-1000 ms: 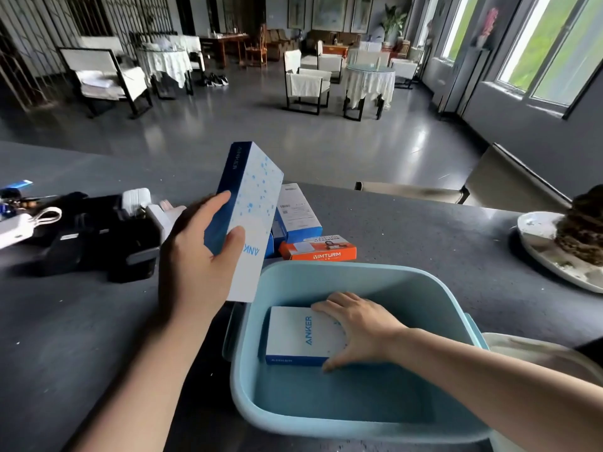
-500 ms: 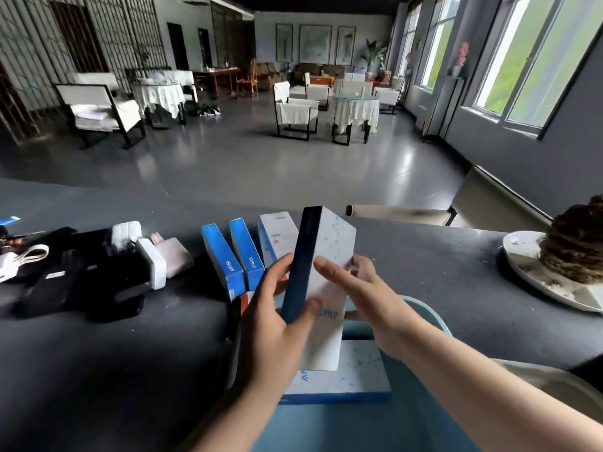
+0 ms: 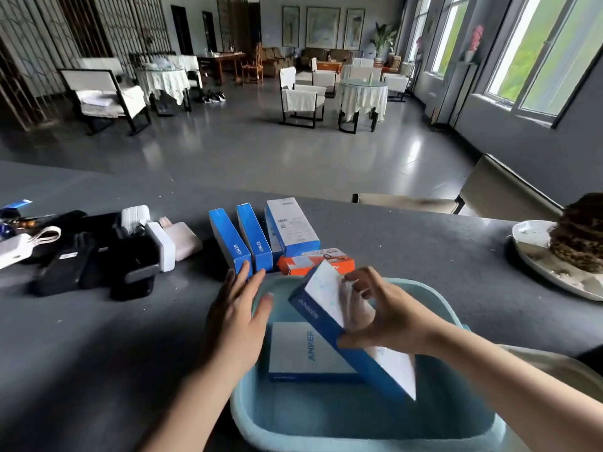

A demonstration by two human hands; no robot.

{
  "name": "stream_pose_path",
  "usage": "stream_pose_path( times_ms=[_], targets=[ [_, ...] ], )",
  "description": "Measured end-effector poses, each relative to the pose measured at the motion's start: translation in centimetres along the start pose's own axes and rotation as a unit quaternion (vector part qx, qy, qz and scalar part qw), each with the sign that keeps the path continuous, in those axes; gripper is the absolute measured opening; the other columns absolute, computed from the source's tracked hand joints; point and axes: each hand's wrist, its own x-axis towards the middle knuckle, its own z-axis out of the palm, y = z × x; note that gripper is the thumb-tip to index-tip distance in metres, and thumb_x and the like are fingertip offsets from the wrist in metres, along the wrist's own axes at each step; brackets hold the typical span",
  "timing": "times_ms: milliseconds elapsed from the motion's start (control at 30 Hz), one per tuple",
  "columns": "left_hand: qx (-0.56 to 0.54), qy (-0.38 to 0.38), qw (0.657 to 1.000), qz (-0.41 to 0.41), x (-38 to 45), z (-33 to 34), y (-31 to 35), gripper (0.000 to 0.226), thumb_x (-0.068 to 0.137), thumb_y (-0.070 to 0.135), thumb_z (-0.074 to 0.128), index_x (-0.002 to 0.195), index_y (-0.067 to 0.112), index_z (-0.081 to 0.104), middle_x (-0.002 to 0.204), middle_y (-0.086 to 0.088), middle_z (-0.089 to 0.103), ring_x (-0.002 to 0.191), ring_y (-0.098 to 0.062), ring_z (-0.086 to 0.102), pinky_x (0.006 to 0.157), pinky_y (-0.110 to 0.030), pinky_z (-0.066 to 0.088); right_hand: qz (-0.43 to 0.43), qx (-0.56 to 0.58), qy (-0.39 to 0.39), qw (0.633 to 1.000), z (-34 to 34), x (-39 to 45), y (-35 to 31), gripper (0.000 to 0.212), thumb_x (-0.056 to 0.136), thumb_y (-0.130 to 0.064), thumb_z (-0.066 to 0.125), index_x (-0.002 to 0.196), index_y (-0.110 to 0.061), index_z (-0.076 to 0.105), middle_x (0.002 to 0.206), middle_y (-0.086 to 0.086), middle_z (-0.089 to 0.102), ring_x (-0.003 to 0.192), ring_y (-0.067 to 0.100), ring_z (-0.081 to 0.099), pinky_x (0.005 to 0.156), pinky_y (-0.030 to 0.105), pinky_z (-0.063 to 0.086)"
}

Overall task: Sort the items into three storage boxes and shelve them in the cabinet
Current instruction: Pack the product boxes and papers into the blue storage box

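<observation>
Right hand [image 3: 388,316] grips tilted Anker box [image 3: 355,340] over blue bin [image 3: 326,429]; left hand [image 3: 238,318] spread beside.

You've got a smooth, matt pale-blue plastic storage tub [image 3: 483,419] on a matt dark-grey speckled countertop [image 3: 424,256], with slightly glossy blue-and-white cardboard boxes [image 3: 293,230].

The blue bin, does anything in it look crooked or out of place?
One thing: the Anker box in the right hand sits tilted, leaning over the flat Anker box in the bin, not yet laid down.
</observation>
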Motion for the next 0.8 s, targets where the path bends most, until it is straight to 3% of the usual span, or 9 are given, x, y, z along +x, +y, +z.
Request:
stream_pose_path(
  times_ms=[67, 167, 333, 433, 633, 800],
  targets=[
    [-0.034, -0.013, 0.999, -0.010, 0.0, 0.4, -0.4, 0.049, 0.093, 0.036, 0.041, 0.137, 0.017, 0.049, 0.154, 0.005, 0.028, 0.138, 0.000, 0.021, 0.111, -0.016, 0.012, -0.019, -0.101, -0.039, 0.994, 0.9, 0.1, 0.3, 0.079, 0.045, -0.057, 0.078, 0.111, -0.045, 0.036, 0.106, -0.018, 0.055, 0.095, 0.012, 0.056, 0.083, 0.033, 0.049],
    [-0.075, -0.030, 0.996, -0.035, -0.1, 0.3, -0.5, 0.038, 0.100, 0.016, 0.041, 0.137, 0.018, 0.049, 0.150, 0.003, 0.038, 0.137, -0.006, 0.032, 0.112, -0.018, 0.019, -0.034, -0.181, -0.055, 0.981, 2.1, 0.7, 0.6, 0.083, 0.051, -0.055, 0.080, 0.122, -0.039, 0.040, 0.117, -0.017, 0.054, 0.102, 0.013, 0.054, 0.082, 0.030, 0.048],
    [-0.072, -0.051, 0.994, -0.063, -0.4, 0.1, -0.1, 0.040, 0.100, 0.022, 0.040, 0.139, 0.029, 0.046, 0.143, 0.007, 0.047, 0.129, -0.012, 0.043, 0.108, -0.027, 0.032, -0.096, -0.236, -0.043, 0.966, 3.5, 1.8, 0.3, 0.086, 0.056, -0.054, 0.079, 0.131, -0.036, 0.041, 0.127, -0.014, 0.051, 0.116, 0.012, 0.048, 0.089, 0.026, 0.043],
    [-0.079, -0.054, 0.993, -0.063, -0.5, 0.1, -0.1, 0.040, 0.100, 0.025, 0.041, 0.139, 0.032, 0.045, 0.143, 0.010, 0.046, 0.129, -0.009, 0.043, 0.108, -0.026, 0.031, -0.119, -0.234, -0.033, 0.964, 4.0, 2.2, 0.0, 0.086, 0.061, -0.055, 0.078, 0.136, -0.036, 0.041, 0.131, -0.016, 0.048, 0.121, 0.009, 0.043, 0.086, 0.023, 0.040],
    [-0.073, -0.051, 0.994, -0.055, -0.5, 0.2, -0.3, 0.040, 0.100, 0.028, 0.040, 0.139, 0.033, 0.044, 0.144, 0.012, 0.044, 0.131, -0.007, 0.041, 0.110, -0.028, 0.031, -0.143, -0.214, -0.020, 0.966, 4.5, 2.9, 0.1, 0.083, 0.061, -0.060, 0.077, 0.134, -0.034, 0.049, 0.135, -0.017, 0.050, 0.125, 0.006, 0.042, 0.100, 0.021, 0.030],
    [-0.064, -0.052, 0.995, -0.048, -0.6, 0.4, -0.4, 0.041, 0.099, 0.030, 0.041, 0.140, 0.034, 0.042, 0.146, 0.013, 0.041, 0.133, -0.007, 0.039, 0.110, -0.025, 0.029, -0.153, -0.196, -0.028, 0.968, 4.4, 2.8, 0.5, 0.084, 0.060, -0.063, 0.077, 0.135, -0.035, 0.051, 0.139, -0.019, 0.047, 0.129, 0.003, 0.039, 0.103, 0.016, 0.027]
  ],
)
